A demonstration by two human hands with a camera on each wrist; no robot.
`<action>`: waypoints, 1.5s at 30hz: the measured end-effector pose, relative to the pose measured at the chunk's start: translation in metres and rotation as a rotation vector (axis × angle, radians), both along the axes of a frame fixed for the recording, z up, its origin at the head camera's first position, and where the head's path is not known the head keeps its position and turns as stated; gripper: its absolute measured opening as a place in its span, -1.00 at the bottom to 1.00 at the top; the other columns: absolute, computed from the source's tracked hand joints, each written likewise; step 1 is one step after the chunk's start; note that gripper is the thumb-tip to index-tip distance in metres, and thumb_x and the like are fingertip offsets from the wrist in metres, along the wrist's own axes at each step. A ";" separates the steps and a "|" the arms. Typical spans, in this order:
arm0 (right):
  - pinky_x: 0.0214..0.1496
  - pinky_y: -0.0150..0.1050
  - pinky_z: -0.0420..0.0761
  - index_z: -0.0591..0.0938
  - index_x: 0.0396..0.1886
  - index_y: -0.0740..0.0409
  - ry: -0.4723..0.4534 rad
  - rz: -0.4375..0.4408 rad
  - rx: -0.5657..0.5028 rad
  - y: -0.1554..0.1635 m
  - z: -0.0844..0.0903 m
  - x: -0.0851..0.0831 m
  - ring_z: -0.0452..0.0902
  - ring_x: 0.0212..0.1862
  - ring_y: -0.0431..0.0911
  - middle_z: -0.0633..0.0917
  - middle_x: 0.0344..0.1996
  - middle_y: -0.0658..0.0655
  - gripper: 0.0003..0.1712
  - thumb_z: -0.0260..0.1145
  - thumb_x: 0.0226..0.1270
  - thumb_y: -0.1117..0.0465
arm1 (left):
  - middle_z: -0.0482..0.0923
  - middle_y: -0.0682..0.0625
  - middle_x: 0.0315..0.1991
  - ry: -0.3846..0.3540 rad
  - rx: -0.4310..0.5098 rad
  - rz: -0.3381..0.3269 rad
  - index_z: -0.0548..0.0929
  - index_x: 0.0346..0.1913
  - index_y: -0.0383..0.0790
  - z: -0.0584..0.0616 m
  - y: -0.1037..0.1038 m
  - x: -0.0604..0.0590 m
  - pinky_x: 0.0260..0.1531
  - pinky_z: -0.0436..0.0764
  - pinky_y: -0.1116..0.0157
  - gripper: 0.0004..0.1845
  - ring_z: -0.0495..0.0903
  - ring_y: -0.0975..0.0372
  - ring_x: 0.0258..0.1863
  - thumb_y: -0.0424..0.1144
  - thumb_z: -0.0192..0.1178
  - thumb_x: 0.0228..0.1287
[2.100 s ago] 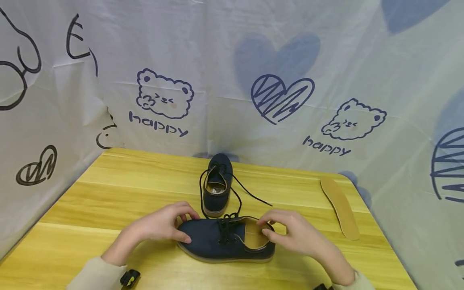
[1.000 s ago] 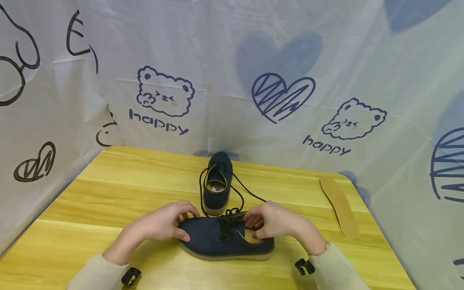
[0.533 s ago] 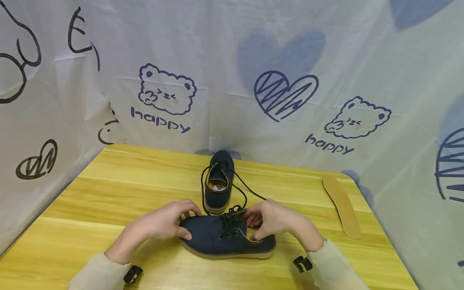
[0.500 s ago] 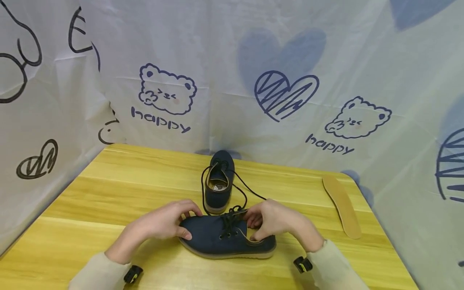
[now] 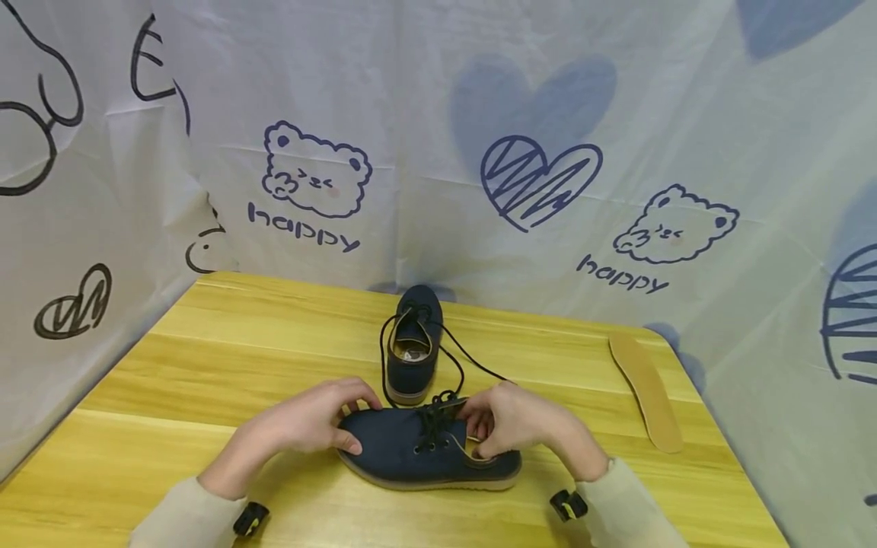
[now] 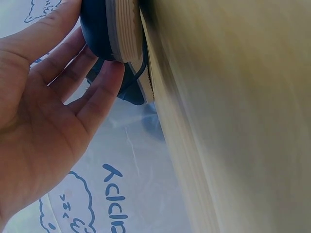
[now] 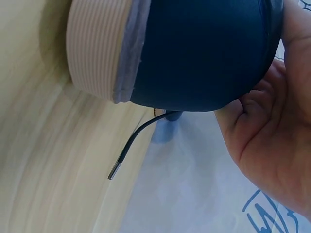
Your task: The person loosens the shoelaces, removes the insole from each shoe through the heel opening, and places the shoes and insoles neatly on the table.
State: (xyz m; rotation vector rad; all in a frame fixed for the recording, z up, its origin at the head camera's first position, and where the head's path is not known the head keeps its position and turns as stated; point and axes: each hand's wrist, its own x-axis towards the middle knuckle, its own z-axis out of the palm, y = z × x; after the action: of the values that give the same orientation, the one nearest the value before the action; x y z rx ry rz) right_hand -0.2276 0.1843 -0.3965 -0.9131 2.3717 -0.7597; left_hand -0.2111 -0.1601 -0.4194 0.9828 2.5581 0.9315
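Observation:
A navy lace-up shoe with a tan sole lies sideways in front of the person, toe to the left, its black laces tied. The left hand grips its toe, thumb on the near side and fingers on the far side. Curled fingers of the right hand reach down into the shoe's opening, thumb at the near rim. A bit of tan lining or insole shows beside them; the fingertips are hidden, so I cannot tell what they hold. The right wrist view shows the heel in front of the right hand.
Behind stands a second navy shoe, toe away, its loose black laces trailing right. A tan insole lies at the right of the wooden table. A white printed cloth hangs behind and at both sides.
The right hand has moved left from the heel rim, deeper into the shoe's opening, covering most of the tan inside. During the last half second it shifts only slightly. The left hand stays on the toe.

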 end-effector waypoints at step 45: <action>-0.25 -0.36 0.65 0.72 -0.32 -0.02 0.085 0.043 -0.080 0.006 -0.002 0.011 0.60 -0.37 -0.33 0.68 -0.43 -0.18 -0.86 0.34 0.40 0.32 | 0.60 0.01 0.11 0.019 -0.031 0.011 0.65 0.15 -0.12 0.001 0.002 0.003 0.04 0.63 0.04 -0.48 0.61 0.11 -0.01 -0.25 0.59 0.12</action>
State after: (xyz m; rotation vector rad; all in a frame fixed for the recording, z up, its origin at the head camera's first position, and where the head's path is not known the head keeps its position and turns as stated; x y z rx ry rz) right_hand -0.2170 0.1899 -0.3981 -1.0446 2.4013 -0.8191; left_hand -0.2079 -0.1578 -0.4186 0.9749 2.5885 0.8865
